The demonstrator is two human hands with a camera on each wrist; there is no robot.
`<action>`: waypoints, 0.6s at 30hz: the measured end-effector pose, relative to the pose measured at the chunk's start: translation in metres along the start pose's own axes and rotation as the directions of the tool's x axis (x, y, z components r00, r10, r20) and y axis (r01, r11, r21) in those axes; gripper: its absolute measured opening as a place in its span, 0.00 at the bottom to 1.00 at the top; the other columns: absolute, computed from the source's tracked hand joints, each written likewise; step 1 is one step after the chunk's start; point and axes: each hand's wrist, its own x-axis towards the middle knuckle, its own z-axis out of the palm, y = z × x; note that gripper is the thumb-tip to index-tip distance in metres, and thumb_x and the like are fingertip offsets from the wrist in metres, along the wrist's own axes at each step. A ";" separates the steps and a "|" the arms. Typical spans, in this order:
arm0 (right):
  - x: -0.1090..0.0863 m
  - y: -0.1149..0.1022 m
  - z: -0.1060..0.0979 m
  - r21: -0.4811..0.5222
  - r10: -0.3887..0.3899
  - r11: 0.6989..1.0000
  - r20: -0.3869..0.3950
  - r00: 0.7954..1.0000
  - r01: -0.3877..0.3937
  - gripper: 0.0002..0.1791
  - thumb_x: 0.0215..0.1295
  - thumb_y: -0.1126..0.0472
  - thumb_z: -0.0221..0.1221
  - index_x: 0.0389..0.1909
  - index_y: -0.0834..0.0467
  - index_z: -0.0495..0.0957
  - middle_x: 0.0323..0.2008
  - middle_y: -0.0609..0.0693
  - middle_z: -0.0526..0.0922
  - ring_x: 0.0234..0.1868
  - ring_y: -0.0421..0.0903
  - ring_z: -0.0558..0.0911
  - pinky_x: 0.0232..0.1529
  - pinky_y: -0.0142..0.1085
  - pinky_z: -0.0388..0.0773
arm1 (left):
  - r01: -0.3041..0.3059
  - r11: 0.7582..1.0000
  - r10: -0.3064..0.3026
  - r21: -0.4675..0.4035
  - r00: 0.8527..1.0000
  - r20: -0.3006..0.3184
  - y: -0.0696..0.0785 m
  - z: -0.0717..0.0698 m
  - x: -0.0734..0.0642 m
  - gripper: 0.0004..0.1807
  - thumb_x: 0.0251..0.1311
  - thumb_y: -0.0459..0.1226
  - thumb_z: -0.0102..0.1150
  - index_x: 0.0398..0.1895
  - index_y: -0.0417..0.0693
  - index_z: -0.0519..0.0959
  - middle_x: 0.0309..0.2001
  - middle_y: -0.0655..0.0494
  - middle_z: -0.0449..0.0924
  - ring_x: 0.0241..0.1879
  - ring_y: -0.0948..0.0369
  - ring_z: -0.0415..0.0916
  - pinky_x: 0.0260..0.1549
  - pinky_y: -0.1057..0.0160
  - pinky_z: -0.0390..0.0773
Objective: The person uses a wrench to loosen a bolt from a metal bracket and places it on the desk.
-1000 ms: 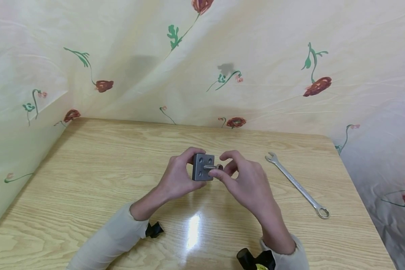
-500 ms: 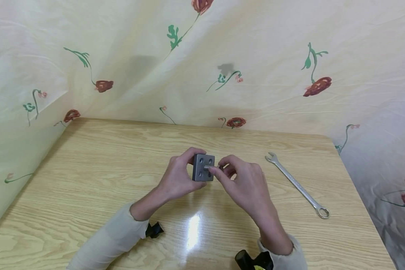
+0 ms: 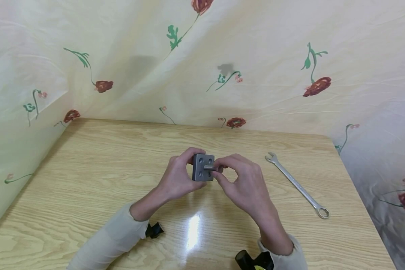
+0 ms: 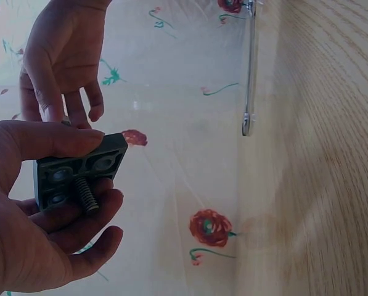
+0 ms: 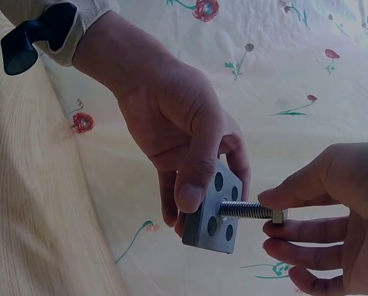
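Note:
A square grey metal block (image 3: 198, 174) with round holes near its corners is held up over the table. My left hand (image 3: 179, 174) grips it by its edges, thumb on one side and fingers on the other. Through the middle of the block passes a threaded hex bolt (image 5: 251, 210); its tip (image 4: 87, 196) pokes out on the far side, near the left fingers. My right hand (image 3: 248, 183) is at the bolt head (image 5: 279, 216), thumb and index finger pinching it. A length of thread shows between head and block.
A silver combination wrench (image 3: 295, 183) lies on the wood-grain table (image 3: 121, 150), right of my right hand. Flower-printed cloth (image 3: 148, 75) hangs behind the table and at its sides. Black wrist devices (image 3: 154, 230) sit at both sleeves.
My right fingers were parted around the bolt head, then came together, and the index finger and thumb have shifted round it. The left hand and block have barely moved.

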 end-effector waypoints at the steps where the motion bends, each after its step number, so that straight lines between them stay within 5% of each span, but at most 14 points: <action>1: 0.000 0.000 0.000 0.004 -0.008 1.000 -0.006 1.000 0.008 0.10 0.47 0.68 0.71 0.32 0.56 0.85 0.29 0.47 0.86 0.32 0.40 0.83 0.34 0.36 0.79 | 0.000 1.000 0.000 -0.001 1.000 0.000 0.000 0.000 0.000 0.37 0.34 0.28 0.75 0.55 0.43 0.73 0.41 0.49 0.86 0.38 0.58 0.81 0.45 0.56 0.79; 18: 0.001 0.000 0.010 0.105 -0.120 0.986 -0.105 0.987 0.130 0.16 0.39 0.84 0.59 0.19 0.60 0.81 0.30 0.51 0.82 0.32 0.42 0.82 0.32 0.34 0.81 | 0.002 1.000 -0.002 -0.013 1.000 0.007 0.001 -0.001 0.000 0.36 0.33 0.28 0.75 0.54 0.43 0.74 0.39 0.50 0.86 0.37 0.59 0.81 0.43 0.59 0.78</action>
